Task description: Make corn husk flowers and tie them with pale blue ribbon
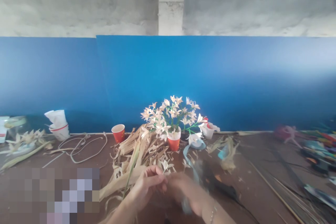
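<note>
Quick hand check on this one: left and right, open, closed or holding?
Left hand: closed, thumb against fingers; can't tell whether it holds the pale flower beside the fingertips.
Right hand: motion-blurred, grip can't be told.

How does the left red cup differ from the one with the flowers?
The left red cup has no flowers rising from it; the flower cup holds a wide spray of white flowers on green stems. The left red cup's pale rim shows clearly, while the flower cup has something white around its top. The left red cup stands farther from the hands than the flower cup. Both stand upright on the brown table.
</note>
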The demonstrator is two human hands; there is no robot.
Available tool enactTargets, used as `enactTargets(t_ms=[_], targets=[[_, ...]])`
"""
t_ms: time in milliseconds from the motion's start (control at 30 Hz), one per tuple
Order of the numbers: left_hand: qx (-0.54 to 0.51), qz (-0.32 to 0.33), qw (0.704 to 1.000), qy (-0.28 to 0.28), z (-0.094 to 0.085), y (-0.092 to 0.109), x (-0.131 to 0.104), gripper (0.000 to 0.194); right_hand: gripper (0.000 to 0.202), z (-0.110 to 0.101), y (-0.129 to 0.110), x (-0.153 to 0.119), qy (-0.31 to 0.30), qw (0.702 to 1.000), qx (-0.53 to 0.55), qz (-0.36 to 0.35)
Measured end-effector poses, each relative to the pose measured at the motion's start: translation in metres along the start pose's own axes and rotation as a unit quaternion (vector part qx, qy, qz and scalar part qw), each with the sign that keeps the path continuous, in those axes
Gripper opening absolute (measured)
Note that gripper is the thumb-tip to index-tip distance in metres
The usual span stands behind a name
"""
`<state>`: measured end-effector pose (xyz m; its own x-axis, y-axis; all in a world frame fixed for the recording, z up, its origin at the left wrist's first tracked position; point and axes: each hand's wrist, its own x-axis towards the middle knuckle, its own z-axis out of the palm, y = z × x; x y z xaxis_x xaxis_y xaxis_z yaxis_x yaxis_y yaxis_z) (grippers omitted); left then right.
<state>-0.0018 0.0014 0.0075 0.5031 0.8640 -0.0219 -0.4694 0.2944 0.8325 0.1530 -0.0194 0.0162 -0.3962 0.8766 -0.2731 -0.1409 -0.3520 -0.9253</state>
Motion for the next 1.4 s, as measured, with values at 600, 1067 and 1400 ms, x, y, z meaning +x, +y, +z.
enactTargets(t_ms=[600,1067,1400], targets=[[0.045,-0.015,0.991,0.128,0.010,-0.005,0.002,0.023,0.014,-0.006,0.006,0.008,0.187,0.961,-0.086,-0.184],[0.082,-0.022,0.991,0.106,0.007,-0.012,0.005,0.029,0.016,-0.002,0.003,0.010,0.187,0.957,-0.098,-0.199],[0.069,-0.023,0.991,0.112,0.007,-0.009,0.006,0.027,0.009,-0.006,0.006,0.008,0.176,0.964,-0.103,-0.172]])
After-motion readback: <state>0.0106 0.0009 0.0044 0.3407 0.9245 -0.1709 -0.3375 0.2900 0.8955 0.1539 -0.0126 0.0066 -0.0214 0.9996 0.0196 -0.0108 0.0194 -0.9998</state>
